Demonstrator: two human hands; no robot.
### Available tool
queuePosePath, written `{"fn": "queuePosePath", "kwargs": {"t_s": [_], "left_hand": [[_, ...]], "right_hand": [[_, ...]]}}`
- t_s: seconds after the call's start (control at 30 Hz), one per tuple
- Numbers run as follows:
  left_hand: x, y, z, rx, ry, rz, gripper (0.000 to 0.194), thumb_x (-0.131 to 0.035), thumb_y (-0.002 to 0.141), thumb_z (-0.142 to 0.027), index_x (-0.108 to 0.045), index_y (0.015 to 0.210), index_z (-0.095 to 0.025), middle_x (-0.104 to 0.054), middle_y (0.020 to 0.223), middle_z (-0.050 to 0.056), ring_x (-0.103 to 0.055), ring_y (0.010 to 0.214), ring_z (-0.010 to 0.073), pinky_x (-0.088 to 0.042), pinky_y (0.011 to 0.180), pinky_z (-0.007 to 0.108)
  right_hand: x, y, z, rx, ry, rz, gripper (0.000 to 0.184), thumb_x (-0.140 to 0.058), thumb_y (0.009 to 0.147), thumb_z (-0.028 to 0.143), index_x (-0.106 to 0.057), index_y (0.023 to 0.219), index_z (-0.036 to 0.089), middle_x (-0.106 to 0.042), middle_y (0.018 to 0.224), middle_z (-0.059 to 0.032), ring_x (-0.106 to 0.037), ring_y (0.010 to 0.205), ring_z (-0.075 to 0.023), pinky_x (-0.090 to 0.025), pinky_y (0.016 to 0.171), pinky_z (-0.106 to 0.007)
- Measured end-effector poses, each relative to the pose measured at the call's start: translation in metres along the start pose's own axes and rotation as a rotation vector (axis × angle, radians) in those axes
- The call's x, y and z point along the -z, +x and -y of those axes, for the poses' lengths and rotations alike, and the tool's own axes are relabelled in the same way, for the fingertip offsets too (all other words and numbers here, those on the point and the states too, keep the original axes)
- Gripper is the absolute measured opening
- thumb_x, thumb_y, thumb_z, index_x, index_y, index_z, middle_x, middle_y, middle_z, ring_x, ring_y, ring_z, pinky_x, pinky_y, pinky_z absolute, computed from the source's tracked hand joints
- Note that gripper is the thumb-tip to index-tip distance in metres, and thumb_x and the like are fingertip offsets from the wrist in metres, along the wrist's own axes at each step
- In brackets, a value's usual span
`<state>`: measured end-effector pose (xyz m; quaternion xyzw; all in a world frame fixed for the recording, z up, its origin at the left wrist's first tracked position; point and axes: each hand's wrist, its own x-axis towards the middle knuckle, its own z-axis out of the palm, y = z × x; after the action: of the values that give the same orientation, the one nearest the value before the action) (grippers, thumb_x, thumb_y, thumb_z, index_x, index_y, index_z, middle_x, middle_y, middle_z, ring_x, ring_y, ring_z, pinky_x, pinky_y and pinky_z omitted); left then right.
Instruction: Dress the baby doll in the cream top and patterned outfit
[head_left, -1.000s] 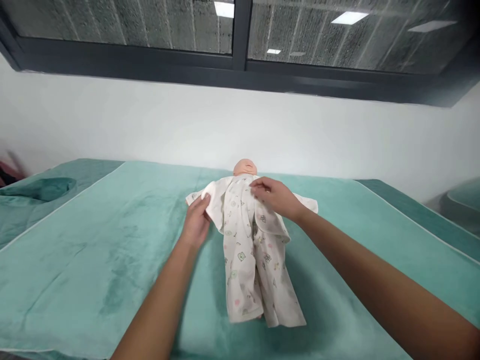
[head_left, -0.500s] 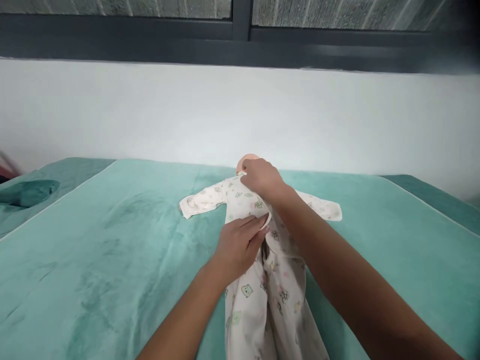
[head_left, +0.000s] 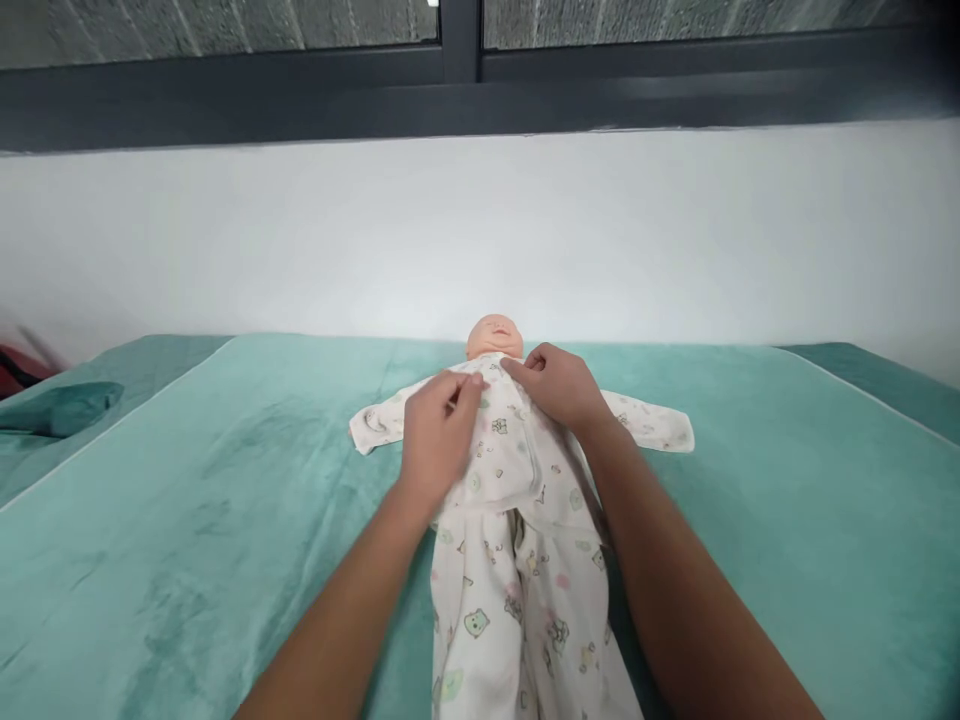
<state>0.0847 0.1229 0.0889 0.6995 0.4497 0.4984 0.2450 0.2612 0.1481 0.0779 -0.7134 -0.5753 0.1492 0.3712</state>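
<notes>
Doll (head_left: 487, 347) in clothes (head_left: 501, 460), on blanket (head_left: 225, 520); head (head_left: 495, 328) toward wall (head_left: 480, 230) behind; window (head_left: 300, 98) above wall.

**Dark frame (head_left: 315, 100) is spanning wall (head_left: 300, 240) above green cover (head_left: 210, 480)**

The white wall is rising behind the cover, with the frame running across it from side to side. A thick upright (head_left: 460, 40) is separating the left pane (head_left: 217, 30) from the right pane (head_left: 675, 22), and pale streaks are marking both. Below, the cover is showing a lighter middle between darker sides, thin white seams (head_left: 120, 420) dividing them. At far left, a dark green fold (head_left: 64, 408) is bunching up, while a red object (head_left: 19, 368), too cut off to identify, is showing beyond the cover.
</notes>
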Motion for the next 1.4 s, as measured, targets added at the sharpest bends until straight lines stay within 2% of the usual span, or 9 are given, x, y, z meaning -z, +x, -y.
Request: {"fn": "queuePosePath", "kwargs": {"t_s": [0.1,0.2,0.27,0.43,0.5,0.67,0.87,1.07,1.4], "left_hand": [[-0.022,0.047,0.004,-0.007,0.126,0.038,0.019,-0.052,0.083,-0.023,-0.066,0.071,-0.020,-0.067,0.078,0.004,-0.057,0.077,0.0185,-0.038,0.071,0.028],[-0.045,0.078,0.011,0.115,0.256,0.212,0.031,-0.056,0.078,-0.022,-0.051,0.047,-0.021,-0.051,0.053,0.003,-0.054,0.065,0.0200,-0.032,0.064,0.030],[-0.055,0.086,0.017,0.151,0.301,0.268,0.035,-0.058,0.074,-0.021,-0.044,0.043,-0.022,-0.043,0.046,0.002,-0.051,0.059,0.0197,-0.030,0.061,0.030],[-0.060,0.084,0.030,0.138,0.208,0.149,0.011,-0.058,0.075,-0.020,-0.059,0.063,-0.022,-0.065,0.070,0.003,-0.055,0.066,0.0186,-0.035,0.062,0.028],[-0.058,0.082,0.030,0.133,0.118,0.118,0.008,-0.056,0.077,-0.020,-0.060,0.070,-0.021,-0.068,0.078,0.003,-0.058,0.071,0.0178,-0.039,0.064,0.027],[-0.052,0.078,0.022,0.207,-0.106,0.114,0.006,-0.057,0.076,-0.020,-0.062,0.073,-0.019,-0.064,0.064,0.000,-0.057,0.060,0.0141,-0.042,0.062,0.026],[-0.046,0.075,0.020,0.255,-0.305,0.186,0.010,-0.060,0.077,-0.024,-0.067,0.076,-0.017,-0.063,0.060,-0.001,-0.060,0.061,0.0139,-0.042,0.061,0.025],[-0.047,0.074,0.020,0.305,-0.381,0.206,0.011,-0.063,0.079,-0.027,-0.066,0.078,-0.017,-0.064,0.066,0.000,-0.059,0.062,0.0126,-0.043,0.061,0.024],[-0.052,0.074,0.027,0.288,-0.456,0.218,0.009,-0.063,0.075,-0.024,-0.061,0.081,-0.018,-0.060,0.064,-0.002,-0.055,0.059,0.0111,-0.041,0.058,0.023]], "right_hand": [[-0.002,0.001,0.006,0.006,0.010,0.038,0.037,-0.054,0.077,0.060,-0.051,0.071,0.024,-0.063,0.076,-0.0031,-0.053,0.069,-0.0189,-0.037,0.062,-0.030],[-0.002,0.005,0.002,-0.026,0.015,0.058,0.025,-0.052,0.078,0.047,-0.050,0.067,0.024,-0.062,0.071,-0.0015,-0.052,0.067,-0.0187,-0.037,0.062,-0.030],[-0.001,0.008,-0.003,-0.027,0.037,0.072,0.023,-0.051,0.078,0.043,-0.051,0.064,0.024,-0.062,0.069,-0.0008,-0.052,0.066,-0.0183,-0.037,0.062,-0.030],[-0.001,0.011,-0.005,-0.023,0.091,0.090,0.021,-0.048,0.079,0.039,-0.052,0.064,0.024,-0.062,0.069,-0.0011,-0.051,0.064,-0.0176,-0.037,0.060,-0.029],[-0.002,0.010,-0.002,-0.039,0.079,0.103,0.023,-0.050,0.078,0.041,-0.051,0.064,0.024,-0.062,0.067,-0.0009,-0.051,0.062,-0.0174,-0.036,0.058,-0.029],[-0.004,0.012,-0.001,-0.003,0.029,0.042,0.022,-0.052,0.077,0.039,-0.051,0.060,0.024,-0.061,0.063,-0.0011,-0.050,0.062,-0.0177,-0.037,0.061,-0.030],[-0.012,0.021,-0.002,-0.001,0.468,-0.135,0.029,-0.051,0.078,0.045,-0.066,0.078,0.020,-0.065,0.071,-0.0016,-0.056,0.070,-0.0178,-0.043,0.064,-0.029],[-0.019,0.022,-0.001,-0.041,0.631,0.015,0.023,-0.060,0.074,0.042,-0.067,0.079,0.020,-0.059,0.061,0.0021,-0.053,0.060,-0.0146,-0.042,0.059,-0.027],[-0.010,0.018,-0.002,-0.006,0.542,0.162,0.029,-0.064,0.072,0.042,-0.064,0.091,0.021,-0.064,0.071,0.0015,-0.050,0.060,-0.0139,-0.039,0.057,-0.026]]}}
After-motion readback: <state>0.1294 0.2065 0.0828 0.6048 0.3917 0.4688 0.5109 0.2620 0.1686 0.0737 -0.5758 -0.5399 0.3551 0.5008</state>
